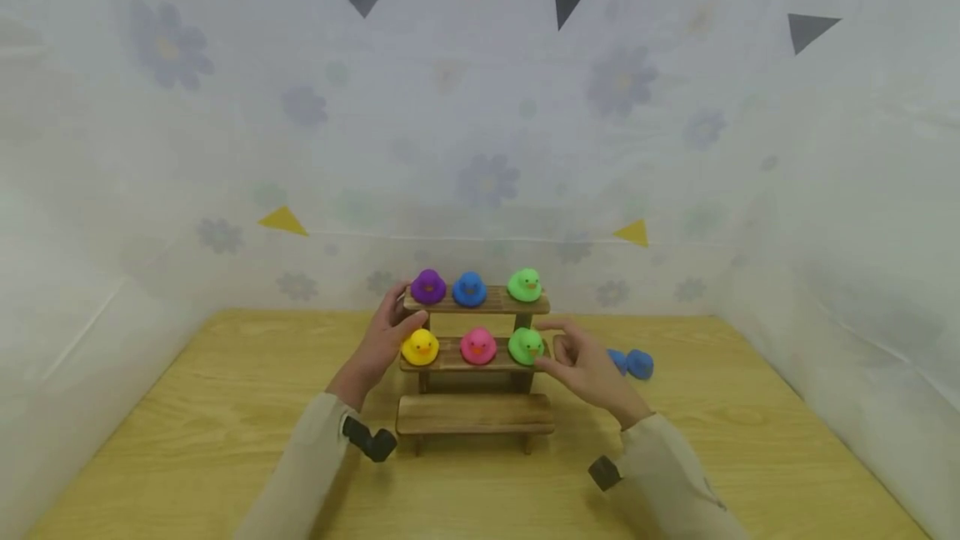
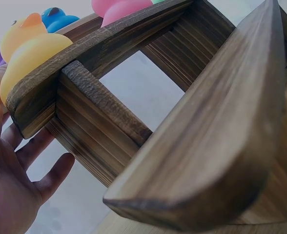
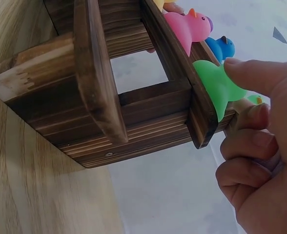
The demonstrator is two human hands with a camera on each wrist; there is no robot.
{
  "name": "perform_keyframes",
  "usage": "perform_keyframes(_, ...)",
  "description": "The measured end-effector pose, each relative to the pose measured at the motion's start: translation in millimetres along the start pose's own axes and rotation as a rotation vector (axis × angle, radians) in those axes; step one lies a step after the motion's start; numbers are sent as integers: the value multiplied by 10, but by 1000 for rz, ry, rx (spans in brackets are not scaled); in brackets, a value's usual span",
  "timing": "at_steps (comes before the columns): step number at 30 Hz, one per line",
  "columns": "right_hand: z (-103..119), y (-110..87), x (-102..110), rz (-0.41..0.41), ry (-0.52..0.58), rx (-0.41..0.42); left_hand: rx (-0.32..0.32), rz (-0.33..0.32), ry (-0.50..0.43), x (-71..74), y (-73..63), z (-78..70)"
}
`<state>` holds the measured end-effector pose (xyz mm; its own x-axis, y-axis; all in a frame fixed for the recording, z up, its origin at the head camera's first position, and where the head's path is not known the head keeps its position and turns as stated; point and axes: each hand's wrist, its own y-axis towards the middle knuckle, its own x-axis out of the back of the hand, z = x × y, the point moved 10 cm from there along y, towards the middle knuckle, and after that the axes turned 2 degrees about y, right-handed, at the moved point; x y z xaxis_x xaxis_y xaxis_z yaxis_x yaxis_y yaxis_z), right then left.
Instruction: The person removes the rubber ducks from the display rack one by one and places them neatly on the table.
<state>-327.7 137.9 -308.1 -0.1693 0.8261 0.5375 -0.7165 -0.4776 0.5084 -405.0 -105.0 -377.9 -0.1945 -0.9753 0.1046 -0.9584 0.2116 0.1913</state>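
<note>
At the right end of the middle step (image 1: 448, 352) on a wooden stand (image 1: 474, 413), a green duck (image 1: 525, 347) sits pinched between the thumb and forefinger of a right hand (image 1: 588, 369), its other fingers curled in. Opposite, a left hand (image 1: 381, 348) spreads loose fingers behind the stand's left end, thumb beside a yellow duck (image 1: 420, 347); how firmly it bears on the wood, one cannot tell. The green duck looks light and slightly soft, hardly fragile but perhaps smooth enough to slip; its rounded body, below the head, seems the surest hold. A pink duck (image 1: 477, 346) stands apart on the same step. Beneath, a wood-grain table (image 1: 225, 407) also carries two blue toys (image 1: 640, 364), one partly hidden by the right hand. Pale floral sheeting (image 1: 420, 132) with yellow triangles (image 1: 285, 221) encloses the space.
</note>
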Motion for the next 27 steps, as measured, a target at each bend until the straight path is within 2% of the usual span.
perform_keyframes(11,12,23,-49,10,-11,-24,6,5,-13,-9,-15,10)
perform_keyframes(19,-7,42,-68,26,-4,-116,-6,10,-10,-11,-20,-21)
perform_keyframes(27,-27,40,-73,35,6,-166,-1,13,-16,-24,-24,-34)
